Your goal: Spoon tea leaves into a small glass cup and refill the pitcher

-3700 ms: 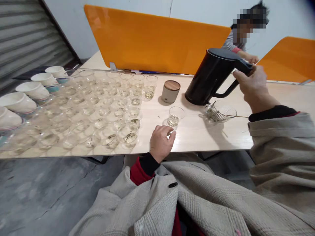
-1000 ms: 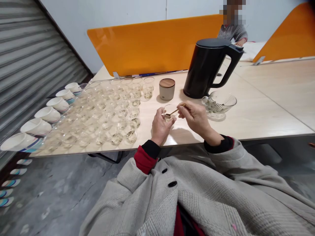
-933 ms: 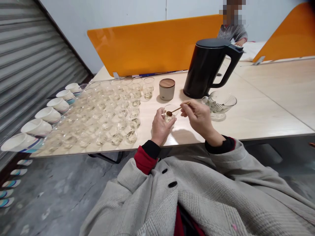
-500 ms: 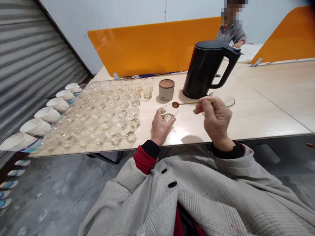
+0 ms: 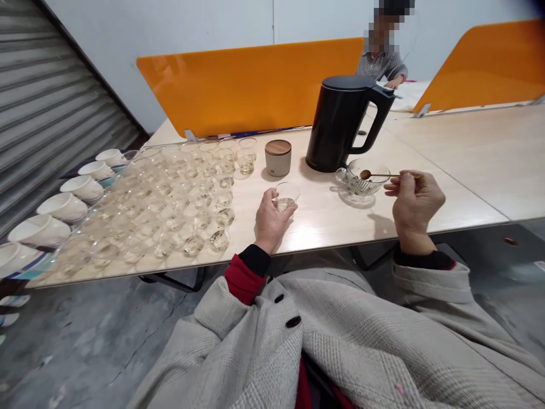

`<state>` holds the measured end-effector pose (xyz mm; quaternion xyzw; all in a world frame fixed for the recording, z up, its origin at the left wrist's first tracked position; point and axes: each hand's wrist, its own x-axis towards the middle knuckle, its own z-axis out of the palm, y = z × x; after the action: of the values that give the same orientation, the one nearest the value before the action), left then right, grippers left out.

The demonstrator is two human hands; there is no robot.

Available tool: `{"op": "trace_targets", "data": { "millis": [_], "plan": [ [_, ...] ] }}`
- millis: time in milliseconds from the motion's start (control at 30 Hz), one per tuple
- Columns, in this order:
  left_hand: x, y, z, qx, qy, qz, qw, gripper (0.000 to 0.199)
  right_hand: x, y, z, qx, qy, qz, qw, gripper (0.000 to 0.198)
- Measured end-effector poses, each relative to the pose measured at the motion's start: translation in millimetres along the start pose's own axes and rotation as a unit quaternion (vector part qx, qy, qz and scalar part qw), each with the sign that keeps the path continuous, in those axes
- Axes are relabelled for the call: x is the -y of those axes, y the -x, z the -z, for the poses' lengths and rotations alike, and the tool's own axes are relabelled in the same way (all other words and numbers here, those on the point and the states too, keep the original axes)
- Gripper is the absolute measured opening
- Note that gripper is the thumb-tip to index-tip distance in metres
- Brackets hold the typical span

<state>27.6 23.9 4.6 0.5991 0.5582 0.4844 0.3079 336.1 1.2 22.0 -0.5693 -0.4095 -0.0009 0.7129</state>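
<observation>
My left hand is closed around a small clear cup with a little pale liquid in it, near the table's front edge. Between the fingers of my right hand is the handle of a thin brown spoon, whose bowl is over a ribbed glass cup on a glass saucer. Whether the spoon touches the glass cup I cannot tell. Behind my left hand stands a grey canister with a wooden lid. Rows of clear cups holding pale liquid are to the left.
A black kettle stands behind the glass cup. Stacks of white paper cups line the table's left end. Orange dividers run along the back, and a person in a striped shirt is beyond them.
My right hand has moved right, taking the spoon from above the small clear cup to the ribbed glass cup. My left hand still holds its cup. The view has turned slightly right.
</observation>
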Motion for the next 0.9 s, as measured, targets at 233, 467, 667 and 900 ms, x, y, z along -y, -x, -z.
{"op": "trace_targets", "data": {
  "millis": [233, 467, 667, 900],
  "plan": [
    [10, -1, -2, 0.000, -0.003, -0.016, 1.000, 0.063, -9, 2, -3, 0.041, 0.058, -0.035, 0.997, 0.016],
    [36, 6, 3, -0.023, 0.031, -0.047, 0.998, 0.066, 7, 30, 27, 0.003, 0.119, 0.045, 0.992, 0.041],
    [44, 18, 12, -0.014, -0.046, -0.085, 0.995, 0.067, 25, 74, -1, 0.196, 0.052, 0.085, 0.976, 0.041],
    [35, 37, 20, 0.049, -0.337, -0.133, 0.931, 0.080, 9, 73, -70, 0.531, 0.257, 0.196, 0.784, 0.088]
  ]
}}
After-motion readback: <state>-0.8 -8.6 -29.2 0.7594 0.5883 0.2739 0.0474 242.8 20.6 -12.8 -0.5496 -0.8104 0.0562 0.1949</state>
